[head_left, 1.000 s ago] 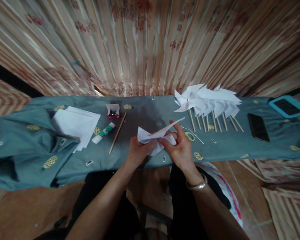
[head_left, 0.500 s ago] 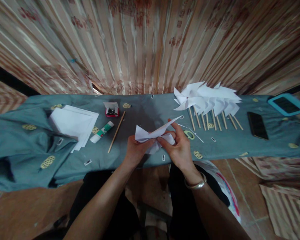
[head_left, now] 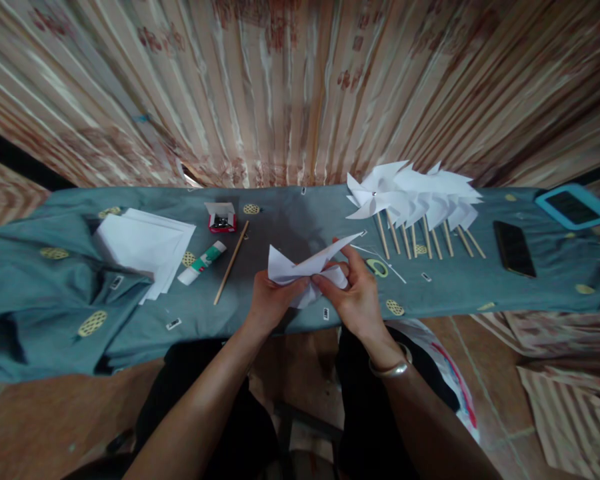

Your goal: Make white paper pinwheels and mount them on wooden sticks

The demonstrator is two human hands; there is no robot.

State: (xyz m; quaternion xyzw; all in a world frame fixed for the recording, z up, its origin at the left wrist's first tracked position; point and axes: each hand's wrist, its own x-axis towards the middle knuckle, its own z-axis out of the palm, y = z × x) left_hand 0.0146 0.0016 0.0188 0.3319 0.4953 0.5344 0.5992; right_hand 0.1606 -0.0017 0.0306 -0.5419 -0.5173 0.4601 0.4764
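Both hands grip a white paper pinwheel head above the near middle of the table. My left hand is closed on its left side, thumb pressed near the centre. From the right, my right hand pinches it, its thumb close to the other thumb and a finger raised behind a paper blade. The fingers under the paper are hidden. Left of my left hand lies a bare wooden stick. Beside that are a glue stick and an open red and white box of small dark metal pieces.
White paper sheets lie in a stack at the left. Finished pinwheels on sticks overlap at the back right. Scissors with green handles, a dark phone and a blue-framed tablet lie to the right. A curtain hangs behind.
The view has shifted very slightly. Both hands keep the same hold on the paper pinwheel head, and nothing else has visibly moved.
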